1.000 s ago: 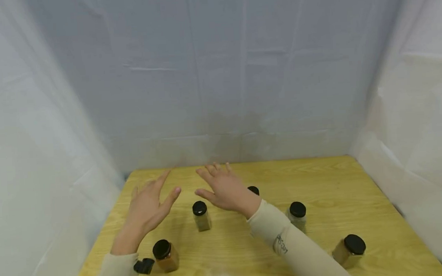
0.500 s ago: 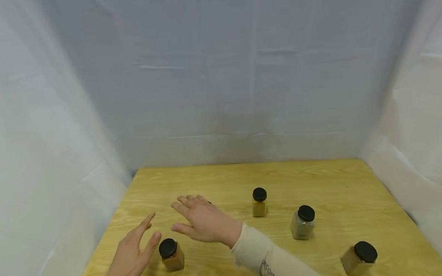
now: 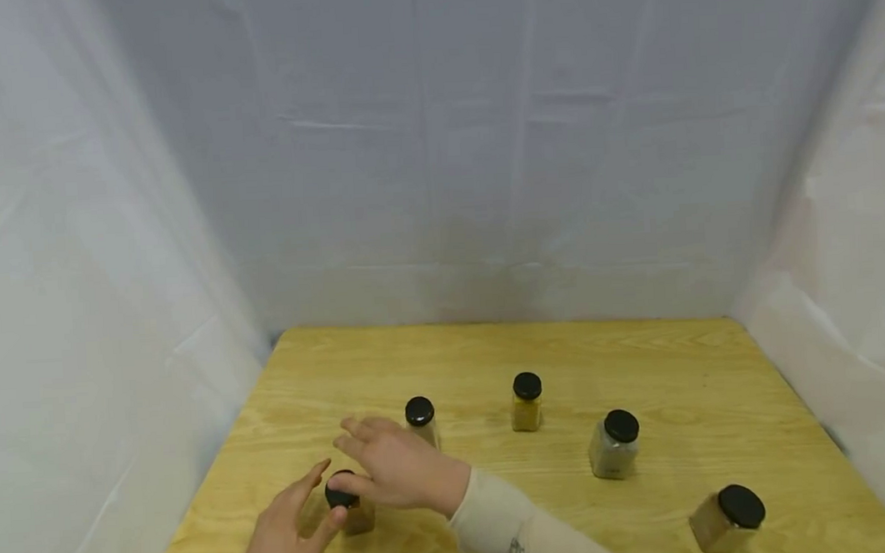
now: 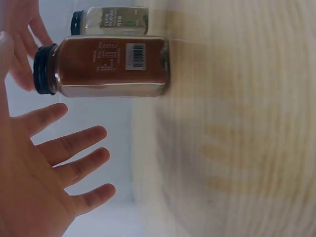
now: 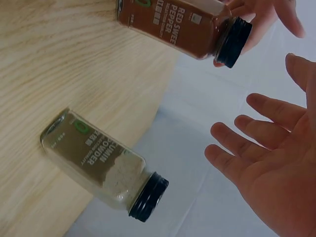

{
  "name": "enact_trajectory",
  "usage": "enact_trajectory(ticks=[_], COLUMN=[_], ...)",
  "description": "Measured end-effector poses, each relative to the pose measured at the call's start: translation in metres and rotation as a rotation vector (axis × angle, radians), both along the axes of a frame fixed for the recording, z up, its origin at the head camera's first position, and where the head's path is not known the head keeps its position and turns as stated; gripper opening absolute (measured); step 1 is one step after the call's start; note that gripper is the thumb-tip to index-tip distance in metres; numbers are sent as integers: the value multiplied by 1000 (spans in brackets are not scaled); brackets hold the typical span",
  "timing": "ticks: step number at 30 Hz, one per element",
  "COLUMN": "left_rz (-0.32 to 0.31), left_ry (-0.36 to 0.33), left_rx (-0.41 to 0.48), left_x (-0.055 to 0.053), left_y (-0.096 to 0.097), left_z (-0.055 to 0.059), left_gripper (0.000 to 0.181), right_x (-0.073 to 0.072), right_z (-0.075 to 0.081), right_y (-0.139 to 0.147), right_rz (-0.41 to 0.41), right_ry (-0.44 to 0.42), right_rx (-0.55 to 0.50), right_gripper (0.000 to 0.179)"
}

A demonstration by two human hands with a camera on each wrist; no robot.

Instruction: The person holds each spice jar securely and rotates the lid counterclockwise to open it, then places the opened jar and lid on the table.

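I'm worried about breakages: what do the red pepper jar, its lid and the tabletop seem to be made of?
Red pepper jar: probably glass, clear and glossy, from its see-through walls and highlights; plastic is possible. Lid: black plastic or coated metal; its soft sheen fits either. Tabletop: smooth wood or wood-look laminate, from its yellowish grain.

From the head view I only partly see the red pepper jar (image 3: 360,519): the thumb of the right hand (image 3: 400,465) covers some of its lid (image 3: 335,497), touching or not I can't tell. Beyond that jar, the right hand hides the lower part of the cumin jar (image 3: 423,424). Nearer than it, the left hand (image 3: 285,535) runs off the bottom edge, wrist unseen.
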State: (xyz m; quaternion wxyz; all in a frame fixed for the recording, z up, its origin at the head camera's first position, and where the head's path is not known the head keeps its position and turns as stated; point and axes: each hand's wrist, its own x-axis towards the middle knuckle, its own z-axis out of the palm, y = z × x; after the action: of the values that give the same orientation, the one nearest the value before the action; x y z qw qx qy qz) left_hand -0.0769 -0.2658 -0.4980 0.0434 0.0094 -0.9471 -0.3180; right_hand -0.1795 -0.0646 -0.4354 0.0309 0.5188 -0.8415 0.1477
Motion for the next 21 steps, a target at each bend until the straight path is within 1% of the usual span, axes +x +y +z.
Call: enact_trajectory(ticks=[4, 8, 12, 18, 21], left_rz=[20, 25, 20, 40, 55], left_ry=[-38, -32, -30, -15, -21], left_rx=[14, 15, 14, 40, 63], left_x=[1, 1, 3, 3, 4], left_y=[2, 5, 6, 5, 5], left_z=[-2, -7, -12, -19, -23], left_gripper=[71, 75, 78, 74, 70], right_x=[2, 4, 6, 8, 9], right_z=[-3, -6, -9, -12, -13], right_y=[-3, -5, -6, -8, -9], right_rz=[19, 31, 31, 23, 17], right_ry=[11, 26, 19, 0, 6], right_rx=[10, 21, 31, 47, 61], right_gripper=[54, 51, 52, 54, 53])
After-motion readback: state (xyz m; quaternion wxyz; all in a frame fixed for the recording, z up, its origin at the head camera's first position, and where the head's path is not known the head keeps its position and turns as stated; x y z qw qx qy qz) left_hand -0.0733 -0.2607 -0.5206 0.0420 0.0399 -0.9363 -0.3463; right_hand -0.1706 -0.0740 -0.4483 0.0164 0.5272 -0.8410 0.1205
